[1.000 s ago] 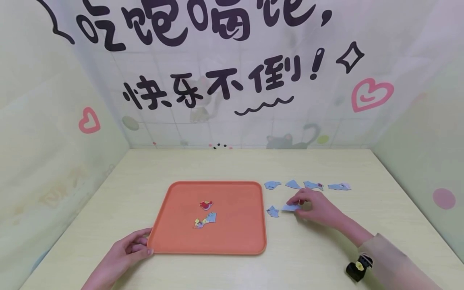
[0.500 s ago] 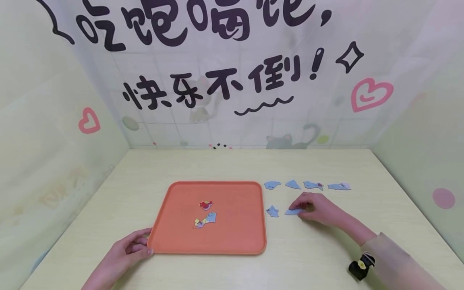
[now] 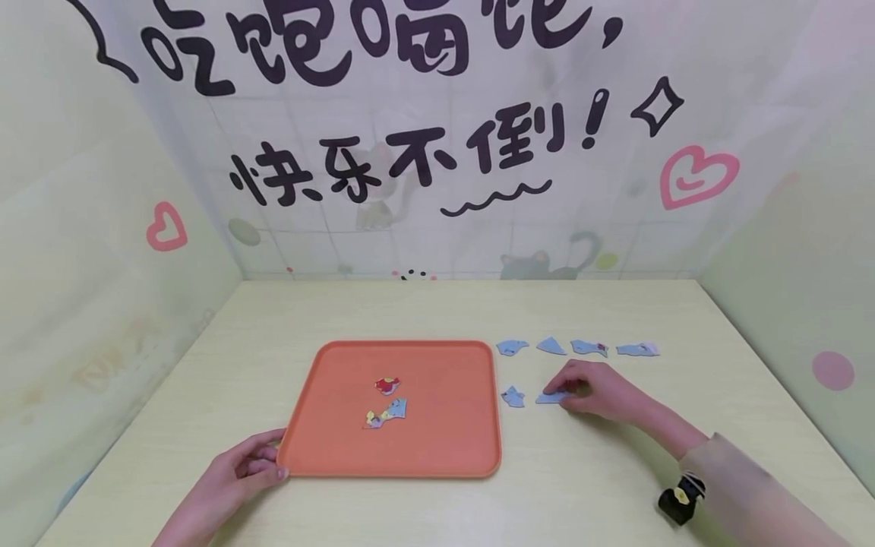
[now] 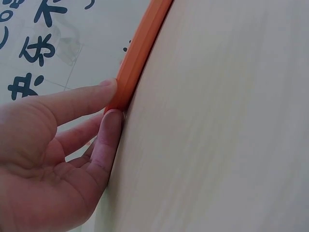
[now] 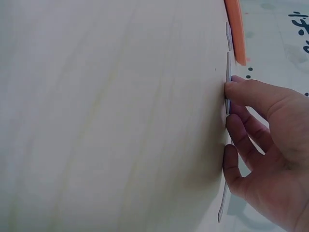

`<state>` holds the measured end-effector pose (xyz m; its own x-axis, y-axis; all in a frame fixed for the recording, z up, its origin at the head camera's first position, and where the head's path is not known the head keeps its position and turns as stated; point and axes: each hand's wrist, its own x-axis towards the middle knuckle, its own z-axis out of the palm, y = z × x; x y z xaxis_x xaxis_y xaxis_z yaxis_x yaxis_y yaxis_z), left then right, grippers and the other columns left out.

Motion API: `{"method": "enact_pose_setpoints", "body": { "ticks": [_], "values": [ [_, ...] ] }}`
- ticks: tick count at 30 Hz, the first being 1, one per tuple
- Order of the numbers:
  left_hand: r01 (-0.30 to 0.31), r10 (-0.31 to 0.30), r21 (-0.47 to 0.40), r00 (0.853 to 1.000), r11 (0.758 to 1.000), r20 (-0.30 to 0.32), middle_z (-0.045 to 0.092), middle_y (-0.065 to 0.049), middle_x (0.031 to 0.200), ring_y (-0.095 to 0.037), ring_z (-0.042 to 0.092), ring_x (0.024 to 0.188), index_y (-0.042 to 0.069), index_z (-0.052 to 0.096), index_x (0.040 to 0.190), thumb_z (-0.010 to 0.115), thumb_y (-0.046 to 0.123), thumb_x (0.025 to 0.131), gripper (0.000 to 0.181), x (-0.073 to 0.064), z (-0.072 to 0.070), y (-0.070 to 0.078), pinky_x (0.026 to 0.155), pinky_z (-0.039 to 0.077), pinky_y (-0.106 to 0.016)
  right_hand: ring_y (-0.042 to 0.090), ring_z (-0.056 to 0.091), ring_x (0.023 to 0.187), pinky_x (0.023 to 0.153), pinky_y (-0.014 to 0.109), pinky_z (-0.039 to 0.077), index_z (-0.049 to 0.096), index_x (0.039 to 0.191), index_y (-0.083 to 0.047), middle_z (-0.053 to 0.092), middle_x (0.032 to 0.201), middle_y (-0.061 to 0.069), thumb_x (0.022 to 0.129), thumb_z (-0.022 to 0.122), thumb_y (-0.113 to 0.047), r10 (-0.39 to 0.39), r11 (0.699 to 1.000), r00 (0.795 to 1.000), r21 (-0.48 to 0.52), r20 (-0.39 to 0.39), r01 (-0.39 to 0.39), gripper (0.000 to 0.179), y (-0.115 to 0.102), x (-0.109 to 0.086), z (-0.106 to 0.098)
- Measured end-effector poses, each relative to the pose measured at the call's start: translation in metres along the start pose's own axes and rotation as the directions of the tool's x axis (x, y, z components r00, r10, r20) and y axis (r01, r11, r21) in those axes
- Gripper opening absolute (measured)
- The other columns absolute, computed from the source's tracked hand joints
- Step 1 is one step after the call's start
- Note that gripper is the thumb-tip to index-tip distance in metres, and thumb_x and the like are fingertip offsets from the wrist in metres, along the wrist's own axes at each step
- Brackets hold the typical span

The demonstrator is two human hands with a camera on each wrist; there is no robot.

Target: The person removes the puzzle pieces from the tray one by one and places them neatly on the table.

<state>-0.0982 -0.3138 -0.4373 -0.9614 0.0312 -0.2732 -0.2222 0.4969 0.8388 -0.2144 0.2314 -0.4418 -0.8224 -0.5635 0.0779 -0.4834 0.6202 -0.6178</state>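
Four pieces [image 3: 551,347] lie in a row beyond the right hand [image 3: 597,390], its thumb and fingers pinching a blue piece [image 3: 549,398] beside a jagged piece [image 3: 513,397]. The left hand [image 3: 241,469] grips the tray [image 3: 444,441] by its near left corner; there I see a red piece [image 3: 386,387].

Head view: fr. above, looks fwd & down over tabletop [image 3: 574,479], lettered backdrop [image 3: 437,156] at 12 o'clock; widest, farthest off. L wrist view: low, v. close, faces backdrop, rolled sideways, L hand [image 4: 48,164] approx. 8 o'clock, tabletop at 3. R wrist view: likewise low, close, R hand [image 5: 277,152] approx. 3, tabletop at 9. All share orange tray [image 3: 444,437]; each wrist view shares its hand w/ head.
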Motion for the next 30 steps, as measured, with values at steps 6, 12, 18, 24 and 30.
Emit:
{"method": "enact_pose_setpoints", "body": {
  "ticks": [6,12,18,24,30],
  "values": [
    [0.001,-0.001,-0.002,1.000,1.000,0.003,0.060,-0.007,0.112,-0.002,0.062,0.088,0.000,0.040,0.148,0.073,0.017,0.089,0.071,-0.0002,0.0002,-0.0009,0.080,0.052,-0.018,0.011,0.062,0.095,0.082,0.021,0.052,0.076,0.108,-0.016,0.070,0.103,-0.003,0.085,0.075,-0.008,0.003,1.000,1.000,-0.008,-0.008,-0.003,0.024,-0.0023,-0.0023,-0.0004],
    [0.005,-0.005,-0.013,1.000,1.000,0.005,0.059,-0.008,0.112,-0.004,0.063,0.089,0.001,0.040,0.148,0.073,0.018,0.089,0.070,-0.0006,0.0005,0.0001,0.080,0.052,-0.019,0.009,0.061,0.097,0.083,0.020,0.051,0.076,0.110,-0.018,0.070,0.104,-0.005,0.085,0.076,-0.009,0.019,1.000,1.000,-0.004,-0.017,-0.019,0.026,-0.0016,-0.0036,0.0003],
    [0.021,-0.021,-0.014,1.000,1.000,0.004,0.060,-0.006,0.114,-0.003,0.063,0.091,0.002,0.041,0.148,0.074,0.020,0.089,0.070,-0.0003,-0.0002,-0.0010,0.081,0.051,-0.018,0.008,0.061,0.095,0.082,0.020,0.050,0.076,0.110,-0.018,0.070,0.104,-0.005,0.086,0.075,-0.009,0.006,1.000,1.000,-0.005,-0.016,-0.006,0.026,0.0005,-0.0039,0.0009],
    [0.024,-0.024,-0.015,1.000,1.000,0.006,0.059,-0.006,0.114,-0.003,0.062,0.091,0.002,0.040,0.148,0.074,0.020,0.089,0.070,-0.0001,-0.0006,-0.0009,0.080,0.051,-0.018,0.008,0.060,0.095,0.082,0.021,0.050,0.076,0.110,-0.019,0.070,0.104,-0.006,0.085,0.075,-0.010,-0.001,1.000,1.000,-0.009,-0.025,0.000,0.026,0.0007,-0.0046,0.0010],
    [0.024,-0.024,-0.020,1.000,1.000,0.009,0.059,-0.006,0.114,-0.003,0.063,0.090,0.001,0.040,0.148,0.074,0.020,0.089,0.071,-0.0008,-0.0006,-0.0005,0.080,0.051,-0.018,0.008,0.057,0.092,0.079,0.021,0.048,0.074,0.112,-0.019,0.069,0.106,-0.005,0.085,0.077,-0.014,0.015,1.000,1.000,-0.006,-0.013,-0.015,0.028,0.0000,-0.0032,-0.0007]
  ]
}}
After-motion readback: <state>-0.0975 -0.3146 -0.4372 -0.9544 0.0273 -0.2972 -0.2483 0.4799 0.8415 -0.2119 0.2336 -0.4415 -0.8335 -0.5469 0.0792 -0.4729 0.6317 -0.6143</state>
